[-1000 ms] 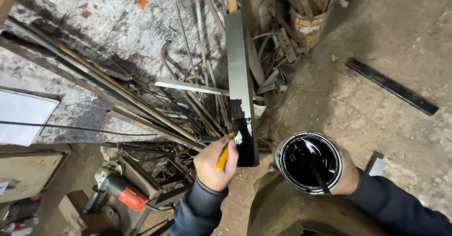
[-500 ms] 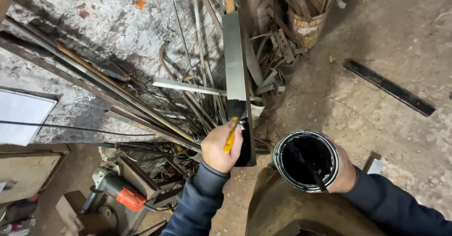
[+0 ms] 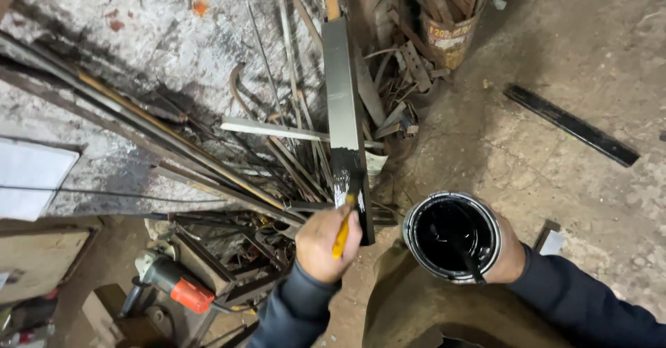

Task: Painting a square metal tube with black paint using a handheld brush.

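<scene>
Now left hand grips brush against metal bar, right hand grips paint can

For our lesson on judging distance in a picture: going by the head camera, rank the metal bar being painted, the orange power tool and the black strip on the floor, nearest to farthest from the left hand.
1. Metal bar: just above the left hand, under the brush.
2. Orange power tool: lower left, among the scrap.
3. Black strip: far upper right, on the floor.
</scene>
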